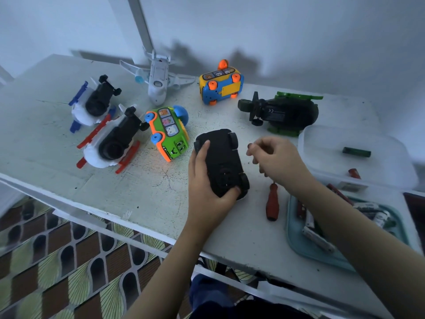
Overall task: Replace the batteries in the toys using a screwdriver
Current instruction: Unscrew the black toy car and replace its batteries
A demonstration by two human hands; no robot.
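right hand (276,157) — dark nails (249,146) | forearms (345,222) bare | lap — dark blue garment (207,293)

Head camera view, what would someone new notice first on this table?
The black toy car, wheels up in the middle of the table, gripped by the left hand. Left of it lies a bright green toy bus; right of it, a red-handled screwdriver lies beside the tray of batteries.
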